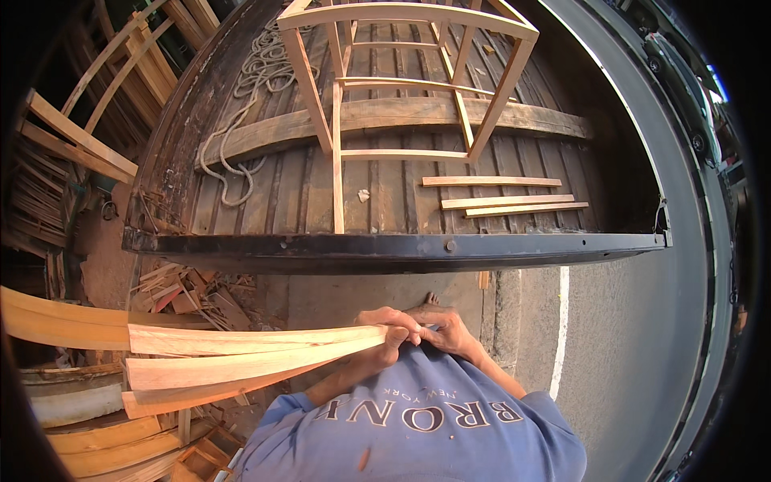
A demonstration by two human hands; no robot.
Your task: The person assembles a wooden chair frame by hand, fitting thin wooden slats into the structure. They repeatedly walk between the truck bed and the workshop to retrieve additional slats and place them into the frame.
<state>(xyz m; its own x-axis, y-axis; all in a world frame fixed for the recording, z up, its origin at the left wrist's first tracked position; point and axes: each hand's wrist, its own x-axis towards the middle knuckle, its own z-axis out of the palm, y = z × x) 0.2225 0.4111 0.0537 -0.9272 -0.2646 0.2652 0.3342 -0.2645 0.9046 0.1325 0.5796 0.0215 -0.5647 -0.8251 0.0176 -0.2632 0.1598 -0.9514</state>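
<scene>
My left hand (391, 328) is closed around the ends of several long, slightly curved wooden slats (257, 363). They fan out to the left at waist height, in front of my blue shirt (409, 422). Against the left hand's fingertips, my right hand (446, 331) is closed, its fingers bent inward. Whatever it pinches, if anything, is hidden between the two hands. Beyond them, a pale wooden frame (405, 155) with legs and crossbars stands in a truck bed (393, 245). Three short wooden strips (507, 201) lie near the bed's rear edge.
A thick timber beam (385, 115) crosses the truck bed, with a coiled rope (269, 64) at its left. Stacked curved timber (104, 442) and a scrap pile (189, 291) fill the left side. To the right runs a road (610, 345) with a parked car (679, 96).
</scene>
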